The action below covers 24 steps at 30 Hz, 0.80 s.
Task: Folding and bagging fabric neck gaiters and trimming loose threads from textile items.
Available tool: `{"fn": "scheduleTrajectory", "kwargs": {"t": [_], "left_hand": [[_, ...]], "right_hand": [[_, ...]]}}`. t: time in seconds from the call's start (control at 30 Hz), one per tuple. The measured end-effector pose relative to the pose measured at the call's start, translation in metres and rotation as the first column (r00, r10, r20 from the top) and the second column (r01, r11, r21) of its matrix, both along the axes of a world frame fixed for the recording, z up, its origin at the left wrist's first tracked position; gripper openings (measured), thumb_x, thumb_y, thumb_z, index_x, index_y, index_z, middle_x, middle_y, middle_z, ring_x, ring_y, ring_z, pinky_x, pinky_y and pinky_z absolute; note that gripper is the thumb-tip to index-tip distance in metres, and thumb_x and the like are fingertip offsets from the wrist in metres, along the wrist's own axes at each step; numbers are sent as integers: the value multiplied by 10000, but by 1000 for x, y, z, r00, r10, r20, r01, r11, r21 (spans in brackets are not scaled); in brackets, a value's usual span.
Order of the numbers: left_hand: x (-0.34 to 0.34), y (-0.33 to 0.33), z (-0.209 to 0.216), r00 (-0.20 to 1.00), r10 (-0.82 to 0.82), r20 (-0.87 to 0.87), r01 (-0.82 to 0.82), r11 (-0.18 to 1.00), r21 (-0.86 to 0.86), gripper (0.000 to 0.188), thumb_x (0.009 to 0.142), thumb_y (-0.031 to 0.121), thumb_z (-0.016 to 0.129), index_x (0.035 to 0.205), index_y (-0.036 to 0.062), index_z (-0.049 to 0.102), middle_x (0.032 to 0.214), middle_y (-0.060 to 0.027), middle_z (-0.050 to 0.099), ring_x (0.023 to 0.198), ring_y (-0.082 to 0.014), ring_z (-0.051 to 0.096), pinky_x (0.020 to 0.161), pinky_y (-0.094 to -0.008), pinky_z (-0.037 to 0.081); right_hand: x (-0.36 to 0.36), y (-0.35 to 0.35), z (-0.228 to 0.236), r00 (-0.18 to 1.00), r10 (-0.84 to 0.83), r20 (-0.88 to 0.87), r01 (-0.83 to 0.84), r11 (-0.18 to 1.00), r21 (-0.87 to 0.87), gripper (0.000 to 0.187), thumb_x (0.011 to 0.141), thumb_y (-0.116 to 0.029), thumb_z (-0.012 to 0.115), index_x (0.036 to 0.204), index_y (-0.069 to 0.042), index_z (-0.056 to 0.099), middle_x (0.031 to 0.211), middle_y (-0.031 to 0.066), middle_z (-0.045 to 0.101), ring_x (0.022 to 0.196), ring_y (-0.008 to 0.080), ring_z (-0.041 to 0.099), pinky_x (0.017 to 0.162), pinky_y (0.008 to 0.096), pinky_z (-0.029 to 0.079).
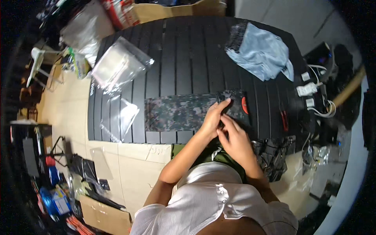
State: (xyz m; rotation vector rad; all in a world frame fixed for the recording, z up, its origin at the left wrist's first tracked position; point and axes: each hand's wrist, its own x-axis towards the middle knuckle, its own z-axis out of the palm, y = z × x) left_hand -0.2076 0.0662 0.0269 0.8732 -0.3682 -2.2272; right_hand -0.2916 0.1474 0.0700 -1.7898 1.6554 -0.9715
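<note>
Left hand (214, 118) and right hand (236, 141) together at folded camouflage cloth (178, 113), grip unclear, light-blue cloth (263, 51) beyond them

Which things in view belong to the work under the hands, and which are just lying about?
In use:
- camouflage cloth, by the left hand and right hand
- black table beneath it

Seemingly lying about:
- pale blue cloth
- clear plastic bag
- brown cardboard

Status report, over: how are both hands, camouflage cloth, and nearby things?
Left hand on camouflage cloth; right hand close beside left. Cloth lies flat on black table. Clear plastic bag, light-blue cloth lie apart.
</note>
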Motion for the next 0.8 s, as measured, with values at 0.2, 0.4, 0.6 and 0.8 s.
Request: {"fn": "scheduleTrajectory", "kwargs": {"t": [0.2,0.4,0.6,0.8], "left_hand": [[93,7,43,979,179,93,-182,983,27,212,846,149,574,1006,14,541,956,-80,623,811,-183,631,759,-298,514],[195,-2,5,980,136,147,-154,981,120,259,838,219,574,1012,27,585,924,-93,653,773,-192,649,673,-334,553],[207,-10,-4,975,149,162,-164,983,79,249,851,151,547,1078,48,534,1002,-86,618,868,-196,626,770,-321,531],[207,-15,-8,949,149,277,-135,988,-70,263,863,111,507,1115,37,521,1058,-86,597,934,-197,594,801,-326,498]], "right_hand": [[-24,14,41,963,156,220,-198,962,187,429,716,7,656,1131,-19,553,1058,95,604,803,154,590,697,252,450],[-36,10,38,950,197,243,-255,938,235,428,726,17,640,1141,-19,545,967,106,607,806,160,587,699,253,449],[-36,12,37,941,195,275,-265,932,246,416,746,25,618,1152,-8,533,947,106,604,827,155,593,728,256,453],[-42,14,36,949,188,253,-264,913,311,397,764,37,588,1155,1,525,973,107,607,871,155,600,748,258,459]]}}
